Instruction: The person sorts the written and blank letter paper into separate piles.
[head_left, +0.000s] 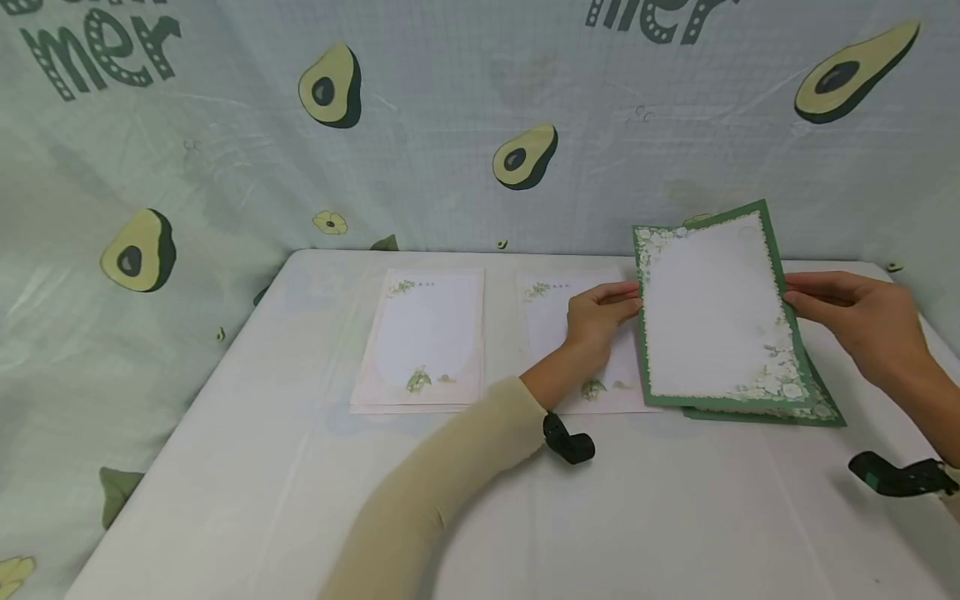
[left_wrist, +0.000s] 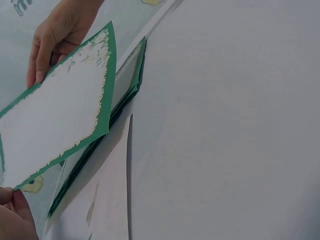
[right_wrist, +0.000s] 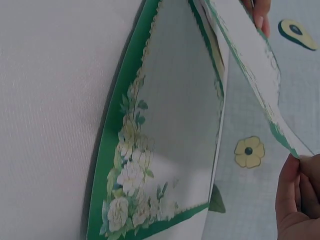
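A sheet of green-bordered floral paper (head_left: 716, 308) is held up between both hands at the right of the head view. My left hand (head_left: 600, 317) pinches its left edge, and my right hand (head_left: 862, 321) pinches the right edge. Beneath it lies more green-bordered paper (head_left: 825, 400), mostly covered in the head view; the right wrist view shows its white flowers (right_wrist: 131, 177) and green edge. In the left wrist view the raised sheet (left_wrist: 60, 110) tilts above the lower green-edged stack (left_wrist: 131, 75).
Pale pink sheets (head_left: 427, 342) with small plant prints lie left of centre on the white table (head_left: 262, 483). Another pale sheet (head_left: 543, 333) lies partly under my left arm. An avocado-print cloth (head_left: 435, 92) hangs behind the table.
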